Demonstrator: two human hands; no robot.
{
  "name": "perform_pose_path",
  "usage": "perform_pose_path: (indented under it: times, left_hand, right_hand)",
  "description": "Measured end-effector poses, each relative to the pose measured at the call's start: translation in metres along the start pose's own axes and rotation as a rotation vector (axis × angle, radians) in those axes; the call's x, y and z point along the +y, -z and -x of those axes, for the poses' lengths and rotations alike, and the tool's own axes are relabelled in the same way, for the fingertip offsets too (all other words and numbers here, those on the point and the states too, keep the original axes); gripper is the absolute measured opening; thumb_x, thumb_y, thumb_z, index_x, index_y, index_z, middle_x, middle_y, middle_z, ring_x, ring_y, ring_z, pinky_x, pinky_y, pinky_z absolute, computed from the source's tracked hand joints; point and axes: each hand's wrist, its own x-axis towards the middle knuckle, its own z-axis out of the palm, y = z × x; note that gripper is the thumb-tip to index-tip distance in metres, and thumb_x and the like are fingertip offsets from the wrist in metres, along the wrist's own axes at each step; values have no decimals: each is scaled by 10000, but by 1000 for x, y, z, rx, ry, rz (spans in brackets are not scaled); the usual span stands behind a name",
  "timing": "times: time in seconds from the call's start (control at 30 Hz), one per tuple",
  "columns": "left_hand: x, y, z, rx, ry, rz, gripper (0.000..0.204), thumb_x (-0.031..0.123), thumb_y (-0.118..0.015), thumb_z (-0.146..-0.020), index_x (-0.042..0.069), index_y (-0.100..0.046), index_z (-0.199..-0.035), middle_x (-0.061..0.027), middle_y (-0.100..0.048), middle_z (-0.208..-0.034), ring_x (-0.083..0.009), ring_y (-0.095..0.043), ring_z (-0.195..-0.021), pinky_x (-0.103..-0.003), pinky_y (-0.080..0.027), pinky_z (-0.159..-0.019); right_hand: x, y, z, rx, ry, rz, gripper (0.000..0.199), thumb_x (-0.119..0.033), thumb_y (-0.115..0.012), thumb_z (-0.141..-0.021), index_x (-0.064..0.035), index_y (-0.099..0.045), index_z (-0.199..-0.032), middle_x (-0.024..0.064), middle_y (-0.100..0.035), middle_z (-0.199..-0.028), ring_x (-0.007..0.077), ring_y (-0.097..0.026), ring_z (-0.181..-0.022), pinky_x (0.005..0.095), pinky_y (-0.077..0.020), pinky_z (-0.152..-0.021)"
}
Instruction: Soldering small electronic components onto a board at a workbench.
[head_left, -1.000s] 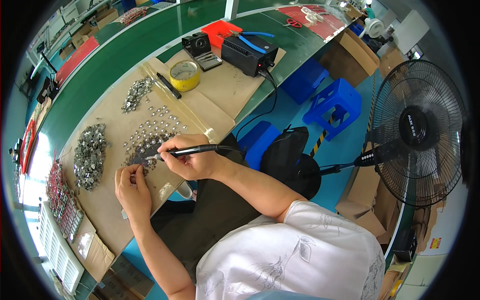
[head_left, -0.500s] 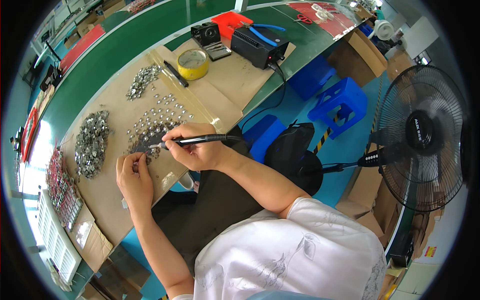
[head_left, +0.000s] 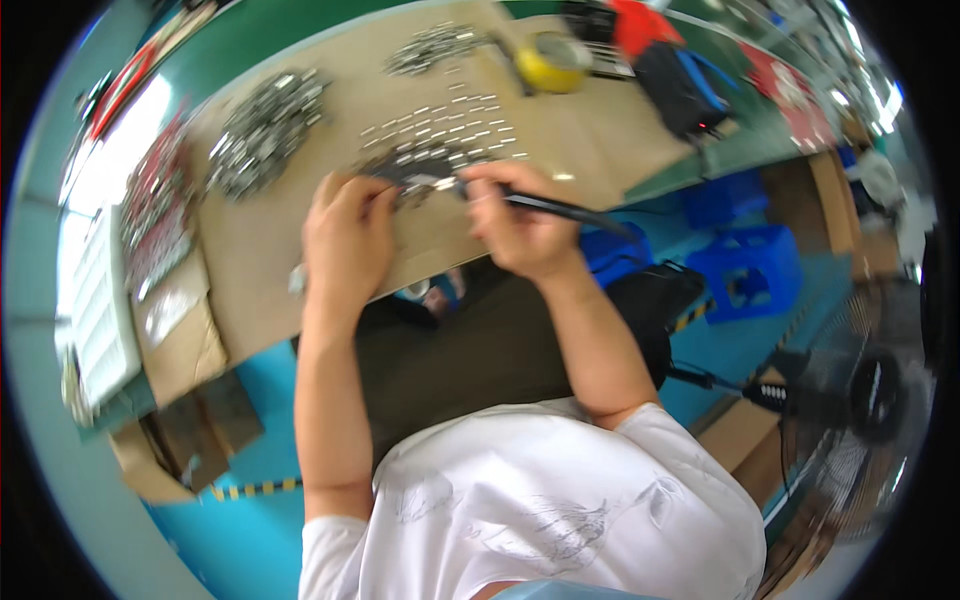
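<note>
My right hand grips a black pen-shaped soldering iron, its tip pointing left. My left hand is closed in a pinch at the near edge of the brown cardboard table cover. Whatever sits between those fingers is too small and blurred to make out. Between and beyond both hands lies a dark patch with small parts about it. Several shiny small metal pieces are spread just past it, smeared by motion.
A large heap of metal parts lies left, a smaller heap farther back. Yellow tape roll, black power box and blue-handled pliers stand back right. Blue stools and a fan are at right.
The whole view has turned and blurred, so the table sits higher and the fan lower. Both hands keep their grips, and the iron stays in my right hand.
</note>
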Motion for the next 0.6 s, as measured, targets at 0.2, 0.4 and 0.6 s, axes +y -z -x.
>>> perform_pose_path:
  times: [0.2,0.4,0.6]
  left_hand:
    - [-7,-6,7,34,43,14,55,101,-739,-912,50,-743,-932,-133,-673,-967,-368,-687,-865,-460,-558,-763]
    - [-8,-3,8,18,36,9,59,89,-734,-904,38,-743,-932,-135,-672,-982,-373,-689,-854,-463,-564,-761]
    - [-10,-3,7,4,45,12,59,83,-737,-885,33,-742,-916,-144,-670,-985,-371,-691,-861,-460,-569,-761]
  right_hand:
    - [-2,6,2,-38,-20,-68,95,-32,-706,-956,12,-745,-1030,44,-709,-729,88,-689,-559,186,-501,-492]
    - [-3,3,1,-61,-9,-37,88,-21,-701,-952,16,-745,-1018,44,-705,-713,81,-688,-564,184,-490,-490]
    - [-6,3,-1,-83,-8,-18,76,-27,-704,-954,9,-745,-1007,31,-700,-694,72,-684,-567,185,-484,-504]
